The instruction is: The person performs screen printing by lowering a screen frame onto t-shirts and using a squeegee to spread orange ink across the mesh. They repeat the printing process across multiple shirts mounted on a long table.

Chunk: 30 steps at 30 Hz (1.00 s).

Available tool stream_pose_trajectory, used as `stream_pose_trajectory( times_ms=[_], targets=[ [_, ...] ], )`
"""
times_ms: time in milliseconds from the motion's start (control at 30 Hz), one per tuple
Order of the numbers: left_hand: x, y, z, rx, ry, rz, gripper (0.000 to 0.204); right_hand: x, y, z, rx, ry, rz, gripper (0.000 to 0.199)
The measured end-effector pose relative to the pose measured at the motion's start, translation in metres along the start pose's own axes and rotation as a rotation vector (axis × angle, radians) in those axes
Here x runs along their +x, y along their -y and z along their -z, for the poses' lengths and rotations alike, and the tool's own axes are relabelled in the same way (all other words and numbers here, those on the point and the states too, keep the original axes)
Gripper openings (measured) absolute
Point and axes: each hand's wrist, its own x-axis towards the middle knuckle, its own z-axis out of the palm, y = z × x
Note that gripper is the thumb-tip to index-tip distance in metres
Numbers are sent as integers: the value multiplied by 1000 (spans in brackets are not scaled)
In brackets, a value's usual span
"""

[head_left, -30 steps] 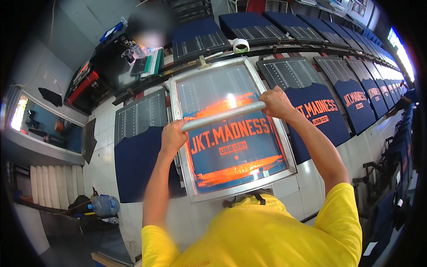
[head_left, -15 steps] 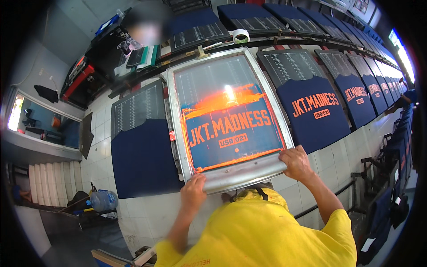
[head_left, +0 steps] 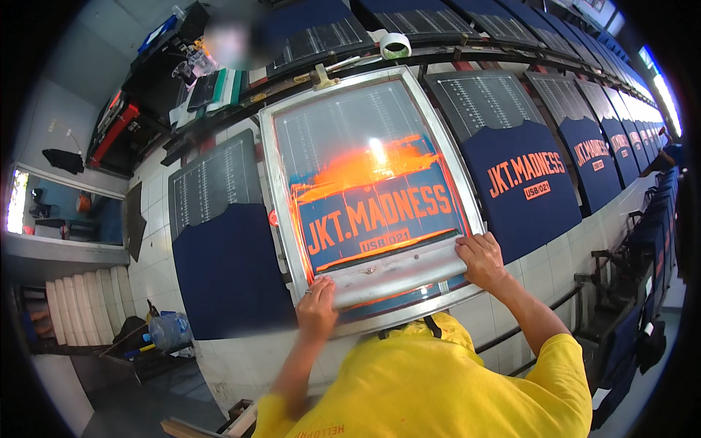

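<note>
A metal-framed printing screen (head_left: 280, 188) lies over a dark blue shirt on the long table, with orange ink spread across its mesh (head_left: 365, 164) above orange lettering. A long metal squeegee (head_left: 398, 271) rests across the screen's near end. My left hand (head_left: 316, 308) grips its left end. My right hand (head_left: 482, 259) grips its right end, close to the frame's near right corner.
A plain dark blue shirt (head_left: 226, 270) lies on the board to the left. Printed blue shirts (head_left: 522, 182) line the table to the right. A roll of tape (head_left: 395, 45) sits behind the screen. A water jug (head_left: 169, 332) stands on the floor at left.
Both hands have drawn the squeegee from the middle of the screen down to its near end, leaving orange ink spread above the lettering.
</note>
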Motion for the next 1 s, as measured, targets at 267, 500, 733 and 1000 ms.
stream_pose_trajectory(
  times_ms=[267, 500, 733, 1000],
  targets=[
    [86, 56, -14, 22, 23, -26, 45, 80, -47, -20, -39, 27, -2, 39],
    [152, 85, -17, -8, 31, -17, 33, 150, -80, -17, 5, 34, -16, 27],
    [196, 82, 19, -2, 209, 126, 42, 184, -86, 10, -70, 237, -100, 21],
    [202, 74, 45, -25, 67, 83, 14, 198, -79, 60, -68, 85, -48, 17]
  ],
)
